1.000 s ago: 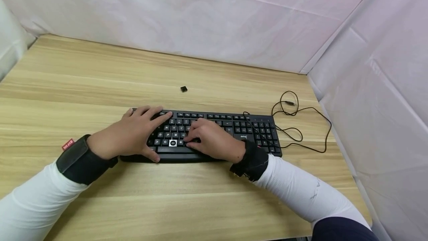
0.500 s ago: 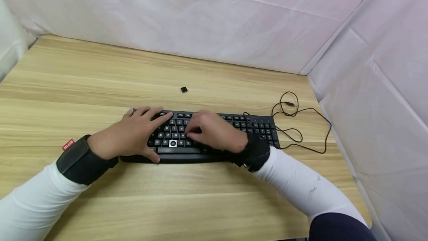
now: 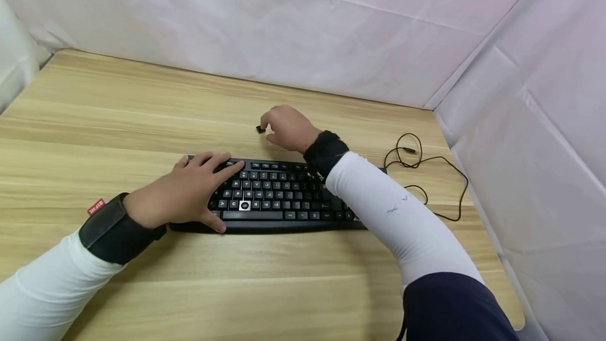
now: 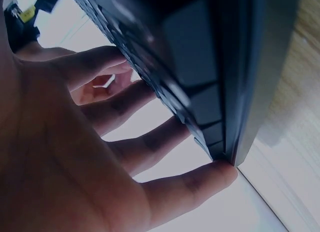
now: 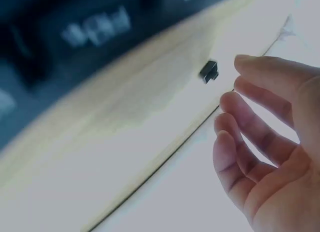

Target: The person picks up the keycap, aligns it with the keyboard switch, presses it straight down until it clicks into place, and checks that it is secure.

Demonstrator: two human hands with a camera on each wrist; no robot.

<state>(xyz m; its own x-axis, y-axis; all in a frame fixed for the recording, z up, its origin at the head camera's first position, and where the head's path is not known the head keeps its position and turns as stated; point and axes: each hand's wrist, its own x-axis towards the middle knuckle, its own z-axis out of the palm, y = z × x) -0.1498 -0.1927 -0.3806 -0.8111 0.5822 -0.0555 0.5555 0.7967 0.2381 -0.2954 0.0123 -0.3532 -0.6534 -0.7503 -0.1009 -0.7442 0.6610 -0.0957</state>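
A black keyboard lies on the table, its letter rows showing and its right end hidden behind the right forearm. One spot in the lower letter row shows a white socket with no cap on it. My left hand rests spread over the keyboard's left end; in the left wrist view its fingers reach the edge. Beyond the keyboard lies a small black keycap. My right hand is beside it, thumb and fingers parted. In the right wrist view a gap separates the keycap from the fingertips.
The keyboard's thin black cable loops over the wooden table at the right, its plug inside the loop. White sheeting stands along the back and right edges of the table.
My right hand has left the keyboard's letter keys and moved away from the body to the loose keycap, its forearm now crossing the keyboard's right part. The left hand stays put.
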